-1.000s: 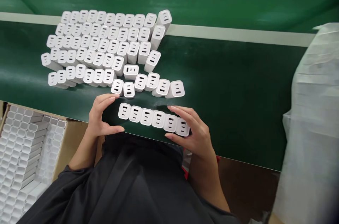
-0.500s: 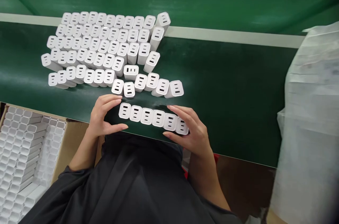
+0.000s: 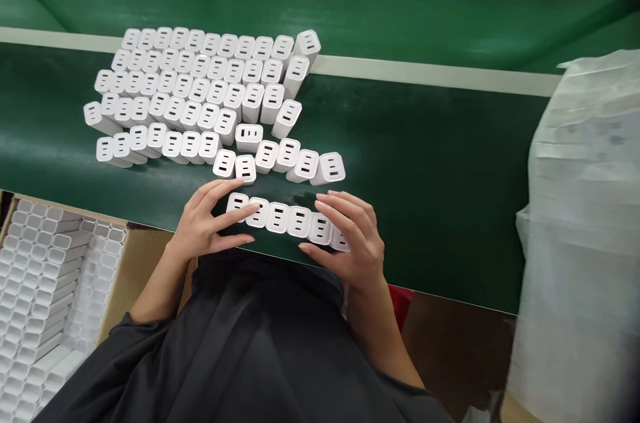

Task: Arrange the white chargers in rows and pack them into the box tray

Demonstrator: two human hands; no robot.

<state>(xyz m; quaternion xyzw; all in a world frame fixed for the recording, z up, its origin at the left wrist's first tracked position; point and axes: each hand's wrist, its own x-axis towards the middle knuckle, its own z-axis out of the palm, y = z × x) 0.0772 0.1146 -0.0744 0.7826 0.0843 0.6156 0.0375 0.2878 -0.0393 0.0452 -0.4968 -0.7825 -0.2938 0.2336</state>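
Our left hand (image 3: 203, 220), fingers spread, has moved over one end of the front row of white blocks (image 3: 277, 218) on the tabletop (image 3: 430, 176), so we now flank both ends, our right hand (image 3: 361, 246) loosely parted.

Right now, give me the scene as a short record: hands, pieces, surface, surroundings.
Near row: six white slotted-top pieces, side by side
Left hand: at the row's left end, fingers spread, index finger over the pieces; contact unclear
Right hand: curved around the row's right end, thumb on the near side; contact unclear
Behind: larger white group in uneven rows; one piece has its slots turned crosswise
Surface: dark green table
Lower left: carton of white cases
Right edge: pale sheeting
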